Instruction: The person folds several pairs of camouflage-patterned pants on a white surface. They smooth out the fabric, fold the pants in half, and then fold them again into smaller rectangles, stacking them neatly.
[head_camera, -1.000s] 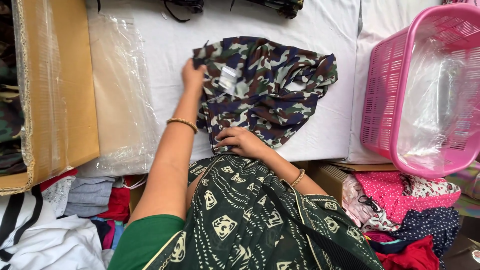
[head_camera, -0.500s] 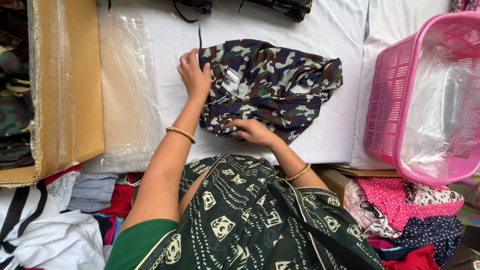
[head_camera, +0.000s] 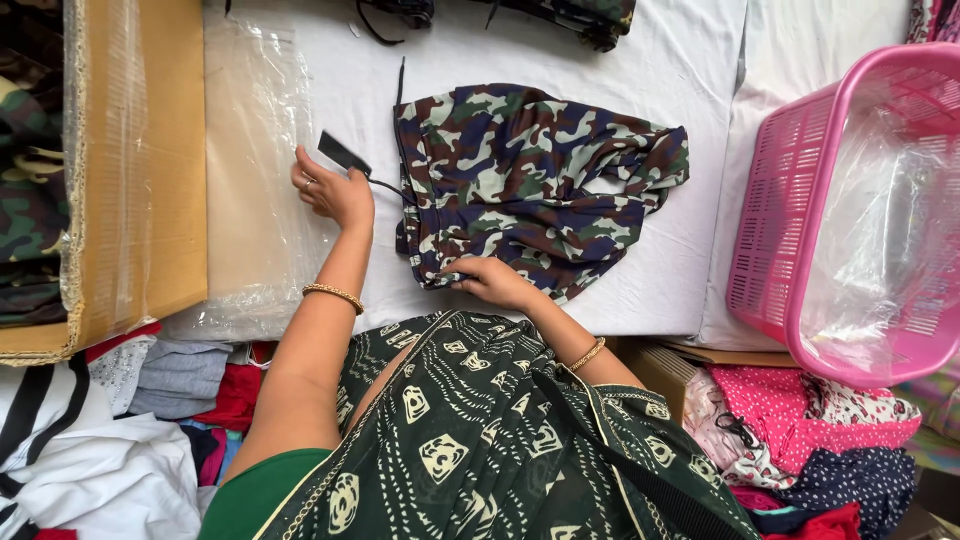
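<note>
Since the earlier frame, the left hand (head_camera: 335, 190) has moved off the camouflage shorts (head_camera: 530, 185) to their left and now pinches a dark tag (head_camera: 342, 154) in its fingers, its cord running back to the waistband. Nearer, the right hand (head_camera: 492, 281) presses flat, fingers spread, on the shorts' near edge. They lie on the white worktop (head_camera: 680, 80), with a pink basket (head_camera: 790, 230) to their right and a clear plastic bag (head_camera: 250, 150) to their left.

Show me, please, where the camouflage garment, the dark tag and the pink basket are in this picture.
camouflage garment (head_camera: 530, 175), head view, middle of the cloth.
dark tag (head_camera: 343, 153), head view, flat face above the left hand (head_camera: 330, 190).
pink basket (head_camera: 775, 230), head view, slotted left wall.
</note>
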